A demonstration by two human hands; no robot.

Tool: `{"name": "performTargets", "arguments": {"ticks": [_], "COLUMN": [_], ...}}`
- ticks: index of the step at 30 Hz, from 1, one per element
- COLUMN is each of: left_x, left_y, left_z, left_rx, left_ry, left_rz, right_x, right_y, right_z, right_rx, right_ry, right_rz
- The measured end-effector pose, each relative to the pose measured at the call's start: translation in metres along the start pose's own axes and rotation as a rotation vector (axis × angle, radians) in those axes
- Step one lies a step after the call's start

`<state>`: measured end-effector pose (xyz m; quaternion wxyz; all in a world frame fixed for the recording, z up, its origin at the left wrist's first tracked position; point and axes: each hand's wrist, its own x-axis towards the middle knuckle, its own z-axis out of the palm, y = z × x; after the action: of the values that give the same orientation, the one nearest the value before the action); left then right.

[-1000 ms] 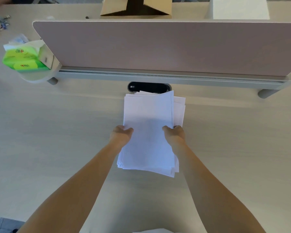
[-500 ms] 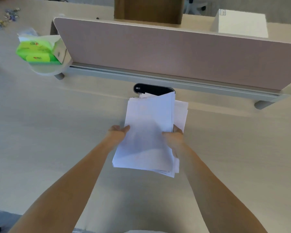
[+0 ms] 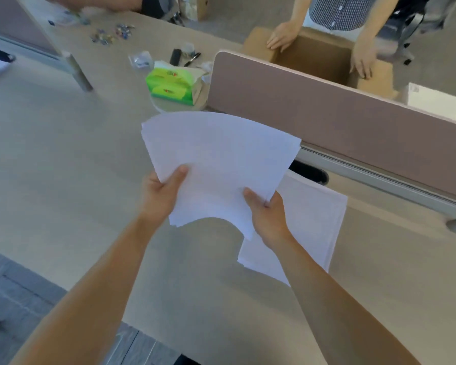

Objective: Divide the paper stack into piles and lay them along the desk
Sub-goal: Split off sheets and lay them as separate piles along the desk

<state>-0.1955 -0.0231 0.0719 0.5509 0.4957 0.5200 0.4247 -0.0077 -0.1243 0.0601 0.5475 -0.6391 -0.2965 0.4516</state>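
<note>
The left hand (image 3: 163,196) and right hand (image 3: 267,217) each pinch a near corner of the lifted sheaf (image 3: 219,164), thumbs on top and fingers curled beneath. The sheaf hangs in front of the divider (image 3: 340,122). Best, I judge, to keep it level, carry it leftward along the divider and lay it flat on the desk (image 3: 50,159), well apart from the stack (image 3: 313,222) lying just before the divider. Counted: two lots of paper, one tissue pack (image 3: 171,85) at the divider's left end, and one box (image 3: 313,54) behind it.

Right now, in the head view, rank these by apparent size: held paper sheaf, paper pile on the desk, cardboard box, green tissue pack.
1. held paper sheaf, nearest the camera
2. paper pile and cardboard box: alike, both partly hidden
3. green tissue pack
</note>
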Motion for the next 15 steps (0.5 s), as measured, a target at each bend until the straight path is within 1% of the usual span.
{"name": "performTargets", "arguments": {"ticks": [2, 6, 10, 11, 15], "left_x": [-0.001, -0.001, 0.001, 0.001, -0.001], "left_y": [-0.004, -0.014, -0.013, -0.012, -0.009], "left_z": [-0.027, -0.069, -0.076, -0.071, -0.060], "left_rx": [-0.022, -0.028, -0.079, -0.077, -0.061], "left_ry": [-0.030, -0.149, -0.213, -0.202, -0.056], "left_rz": [0.018, -0.068, -0.115, -0.117, -0.111], "right_x": [-0.003, -0.011, -0.006, -0.004, -0.004], "right_y": [0.002, 0.010, -0.004, -0.008, -0.017], "right_z": [0.019, 0.034, 0.045, 0.049, 0.063], "right_rx": [-0.015, -0.060, 0.012, 0.052, 0.149], "right_ry": [-0.017, -0.025, -0.016, -0.007, 0.076], "right_rz": [-0.007, -0.011, 0.017, 0.024, 0.006]}}
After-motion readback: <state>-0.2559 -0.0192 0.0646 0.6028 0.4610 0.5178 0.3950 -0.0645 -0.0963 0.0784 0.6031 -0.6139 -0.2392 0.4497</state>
